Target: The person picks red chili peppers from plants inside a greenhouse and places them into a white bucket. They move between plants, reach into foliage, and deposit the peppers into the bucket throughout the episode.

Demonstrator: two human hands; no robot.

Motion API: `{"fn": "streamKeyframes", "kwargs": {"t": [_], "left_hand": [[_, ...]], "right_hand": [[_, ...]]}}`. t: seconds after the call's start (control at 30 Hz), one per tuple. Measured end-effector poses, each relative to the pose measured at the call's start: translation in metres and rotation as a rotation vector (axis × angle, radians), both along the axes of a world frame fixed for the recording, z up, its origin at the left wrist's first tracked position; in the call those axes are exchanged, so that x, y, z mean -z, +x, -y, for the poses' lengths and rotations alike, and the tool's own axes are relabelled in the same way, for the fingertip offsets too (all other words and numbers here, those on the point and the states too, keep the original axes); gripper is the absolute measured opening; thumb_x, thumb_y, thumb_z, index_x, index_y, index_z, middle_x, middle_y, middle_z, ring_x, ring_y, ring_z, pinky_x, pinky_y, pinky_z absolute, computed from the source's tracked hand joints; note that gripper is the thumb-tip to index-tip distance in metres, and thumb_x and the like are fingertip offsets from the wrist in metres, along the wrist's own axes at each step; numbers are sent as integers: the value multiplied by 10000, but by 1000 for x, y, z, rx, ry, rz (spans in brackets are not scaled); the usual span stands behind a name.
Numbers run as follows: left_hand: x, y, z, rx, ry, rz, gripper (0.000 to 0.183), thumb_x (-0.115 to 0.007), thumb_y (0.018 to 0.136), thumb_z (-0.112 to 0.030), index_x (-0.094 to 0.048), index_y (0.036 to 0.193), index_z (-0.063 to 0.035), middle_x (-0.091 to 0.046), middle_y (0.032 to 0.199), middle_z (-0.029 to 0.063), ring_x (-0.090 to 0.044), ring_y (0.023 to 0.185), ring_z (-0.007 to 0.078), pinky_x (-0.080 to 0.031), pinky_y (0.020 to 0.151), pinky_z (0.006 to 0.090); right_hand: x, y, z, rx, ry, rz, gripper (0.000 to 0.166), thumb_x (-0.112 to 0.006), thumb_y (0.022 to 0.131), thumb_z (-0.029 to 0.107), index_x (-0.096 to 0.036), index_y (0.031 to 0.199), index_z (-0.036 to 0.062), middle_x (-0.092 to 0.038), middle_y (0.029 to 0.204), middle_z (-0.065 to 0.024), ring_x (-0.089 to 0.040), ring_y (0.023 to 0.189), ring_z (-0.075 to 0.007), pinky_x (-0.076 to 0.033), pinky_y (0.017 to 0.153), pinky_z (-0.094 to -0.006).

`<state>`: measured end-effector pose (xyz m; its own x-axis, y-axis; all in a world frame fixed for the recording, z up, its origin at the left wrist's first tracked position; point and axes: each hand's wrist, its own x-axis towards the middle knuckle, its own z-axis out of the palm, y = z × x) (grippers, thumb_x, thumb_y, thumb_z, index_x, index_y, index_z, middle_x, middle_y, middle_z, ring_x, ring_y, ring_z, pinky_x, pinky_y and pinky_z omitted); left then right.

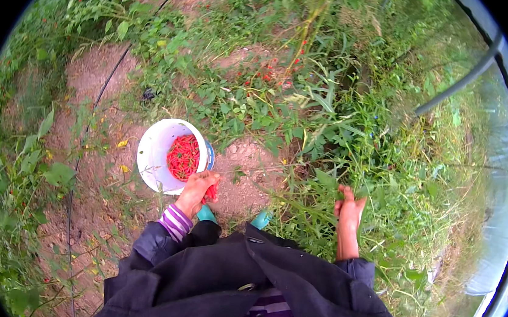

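Note:
My left hand (194, 192) is closed around several red chili peppers (211, 193), whose ends show beside the fingers. It is at the near right rim of a white plastic bucket (150, 153), which holds a heap of red chili peppers (183, 157) with a few green bits among them. A thin stalk or string appears to run rightward from near the left fingertips. Off to the right, my right hand (349, 212) reaches into green foliage (326, 180). Its fingers are curled and its thumb stands apart; leaves hide whether anything is between the fingertips.
Pepper plants with red fruit (266, 73) and weeds grow ahead. A black irrigation hose (108, 78) crosses the bare soil (100, 63) at left. On the right stand a grey pipe (461, 82) and plastic sheeting (496, 218). Teal boots (261, 219) show below me.

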<state>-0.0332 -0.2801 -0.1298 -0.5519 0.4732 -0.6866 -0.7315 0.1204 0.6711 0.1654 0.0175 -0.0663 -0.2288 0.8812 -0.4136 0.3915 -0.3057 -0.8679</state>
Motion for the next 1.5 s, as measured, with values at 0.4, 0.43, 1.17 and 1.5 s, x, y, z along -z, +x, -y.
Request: {"fn": "streamKeyframes", "kwargs": {"t": [0.4, 0.43, 1.17, 1.5], "left_hand": [[99, -116, 77, -13, -169, -319, 216, -599, 820, -195, -626, 924, -8, -587, 762, 85, -592, 637, 182, -542, 521, 318], [114, -121, 78, -37, -126, -300, 245, -609, 806, -206, -638, 944, -6, -603, 798, 108, -620, 685, 206, -564, 572, 330], [173, -172, 128, -363, -738, -354, 339, -503, 828, -194, -545, 1106, -4, -610, 1014, 249, -584, 985, 375, -450, 845, 461], [144, -184, 119, -572, -615, -773, 394, -446, 812, -160, -465, 1162, 20, -597, 934, 308, -575, 895, 453, -426, 819, 512]], "right_hand": [[-18, -175, 167, -680, -257, -48, 256, -545, 915, 208, -569, 1079, 13, -654, 844, -65, -431, 404, -55, -313, 341, -207], [-4, -195, 181, -661, -291, -22, 252, -543, 914, 208, -570, 1073, 15, -643, 837, -60, -434, 418, -58, -313, 345, -205], [199, -318, 296, -822, -644, -136, 458, -540, 881, 290, -467, 1239, 14, -526, 1187, -155, -552, 1038, -282, -496, 827, -410], [174, -279, 300, -813, -639, -108, 254, -501, 903, 262, -556, 1050, 62, -616, 918, -77, -598, 696, -164, -531, 557, -287]]}}
